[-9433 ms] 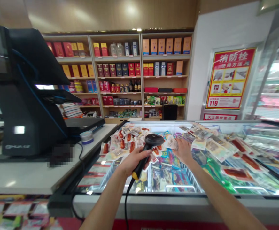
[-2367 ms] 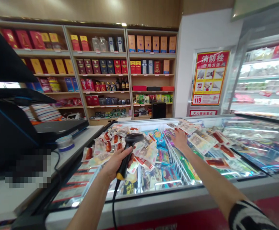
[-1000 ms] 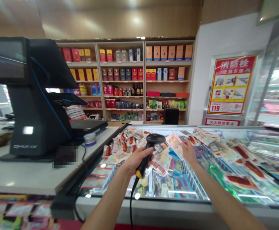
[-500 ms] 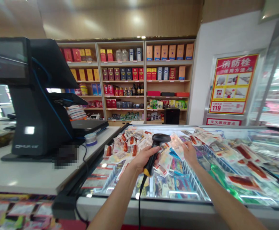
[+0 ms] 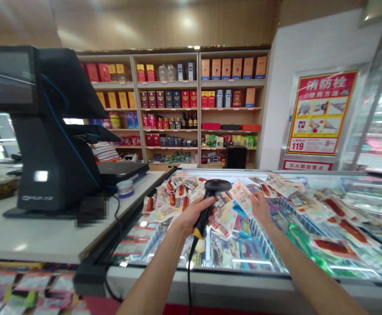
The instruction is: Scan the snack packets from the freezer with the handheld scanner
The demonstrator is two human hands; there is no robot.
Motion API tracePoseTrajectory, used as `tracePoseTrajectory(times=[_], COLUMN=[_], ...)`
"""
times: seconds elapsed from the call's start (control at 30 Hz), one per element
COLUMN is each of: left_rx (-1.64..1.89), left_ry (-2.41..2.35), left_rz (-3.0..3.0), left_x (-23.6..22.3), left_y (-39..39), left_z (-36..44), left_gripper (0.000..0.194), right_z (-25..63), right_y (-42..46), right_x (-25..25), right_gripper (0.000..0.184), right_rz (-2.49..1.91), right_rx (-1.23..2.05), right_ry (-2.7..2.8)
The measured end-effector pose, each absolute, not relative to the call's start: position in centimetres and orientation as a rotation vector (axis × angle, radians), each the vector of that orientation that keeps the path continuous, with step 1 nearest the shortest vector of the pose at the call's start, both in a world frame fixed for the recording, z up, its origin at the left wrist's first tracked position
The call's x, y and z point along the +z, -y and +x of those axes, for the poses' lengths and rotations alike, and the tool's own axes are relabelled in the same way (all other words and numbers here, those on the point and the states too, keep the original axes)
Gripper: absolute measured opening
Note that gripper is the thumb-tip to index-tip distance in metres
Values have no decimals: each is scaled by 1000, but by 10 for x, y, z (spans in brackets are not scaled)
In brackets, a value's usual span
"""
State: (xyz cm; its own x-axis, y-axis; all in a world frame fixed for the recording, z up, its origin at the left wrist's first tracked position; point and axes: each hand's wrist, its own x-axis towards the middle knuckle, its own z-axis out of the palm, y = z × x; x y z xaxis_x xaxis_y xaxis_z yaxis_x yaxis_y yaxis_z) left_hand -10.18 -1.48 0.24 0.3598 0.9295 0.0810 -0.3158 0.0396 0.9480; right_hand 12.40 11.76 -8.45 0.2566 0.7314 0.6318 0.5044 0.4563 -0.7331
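Note:
My left hand [image 5: 197, 213] is wrapped round the handle of a black and yellow barcode scanner [image 5: 217, 185], its head tilted toward the right and its cable hanging down. In my right hand [image 5: 260, 206] is a clear food packet [image 5: 242, 197], pinched by its right edge just right of the scanner head. The print on the packet is too blurred to read. Under both hands lie more packets, among them sealed sausage packs [image 5: 181, 190], on the glass top of a chest freezer [image 5: 191, 272]. Bagged goods show through the glass.
On the left a black checkout terminal [image 5: 54, 144] stands on a pale counter [image 5: 43, 238], with a small round tub [image 5: 125, 189] near its edge. Flat brown-red meat packs [image 5: 333, 247] lie on the freezer's right. Shelves of boxes [image 5: 167, 99] line the back wall.
The scanner in my left hand has shifted slightly left and up. My right hand still holds the packet, nearly where it was. The view has moved a little.

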Motion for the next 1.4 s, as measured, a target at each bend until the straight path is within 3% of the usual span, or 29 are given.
tracePoseTrajectory(times=[0.9, 1.27, 1.4], left_rx=[1145, 1283, 1293], left_ry=[-699, -791, -816], left_rz=[1088, 987, 972], left_x=[-3, -1, -9], left_y=[8, 12, 4], left_z=[-109, -135, -134], left_gripper=[25, 24, 22], right_z=[128, 24, 51], right_y=[-125, -164, -174], right_x=[-83, -38, -45], right_gripper=[29, 26, 28], right_rz=[-1272, -1369, -1444], right_rx=[259, 279, 195], right_ry=[1311, 1492, 1580])
